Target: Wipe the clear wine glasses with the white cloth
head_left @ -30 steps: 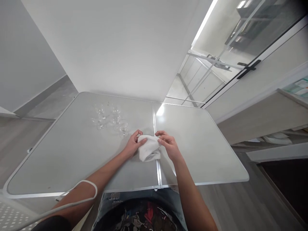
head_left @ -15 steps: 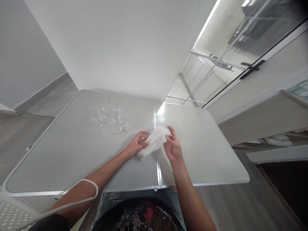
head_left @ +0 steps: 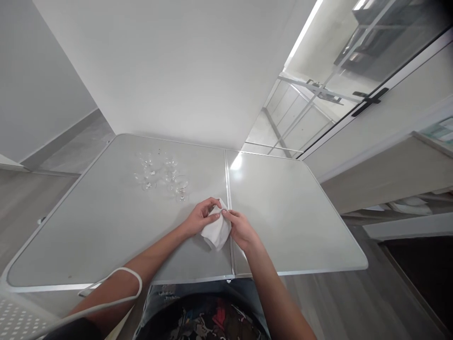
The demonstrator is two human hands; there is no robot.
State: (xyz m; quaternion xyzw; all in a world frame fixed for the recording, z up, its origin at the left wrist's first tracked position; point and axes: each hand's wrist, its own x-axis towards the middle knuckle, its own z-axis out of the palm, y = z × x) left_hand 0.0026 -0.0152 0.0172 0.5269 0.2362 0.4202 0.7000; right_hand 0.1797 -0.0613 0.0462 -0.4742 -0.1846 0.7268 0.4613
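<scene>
A crumpled white cloth (head_left: 215, 232), perhaps paper, is bunched between my two hands above the table's middle seam. My left hand (head_left: 201, 218) pinches its upper left side, thumb in front and fingers curled behind. From the right, my right hand (head_left: 242, 229) grips the same cloth, its thumb and fingertips close to the left thumb. Whether anything lies inside the folds is hidden. Several small clear stemmed glasses (head_left: 181, 189) stand grouped on the table to the left, beyond my left hand.
The grey folding table (head_left: 293, 212) has a metal rim and a metal seam (head_left: 228, 182). A white wall (head_left: 177, 71) rises behind it. To the right are a glazed door with a black handle (head_left: 370, 101) and a shelf (head_left: 382, 172). A white looped strap (head_left: 122, 270) crosses my left forearm.
My right hand has moved left and down, closing in on my left hand. The cloth, stretched out between them before, is now gathered and hangs lower. The glasses have stayed put.
</scene>
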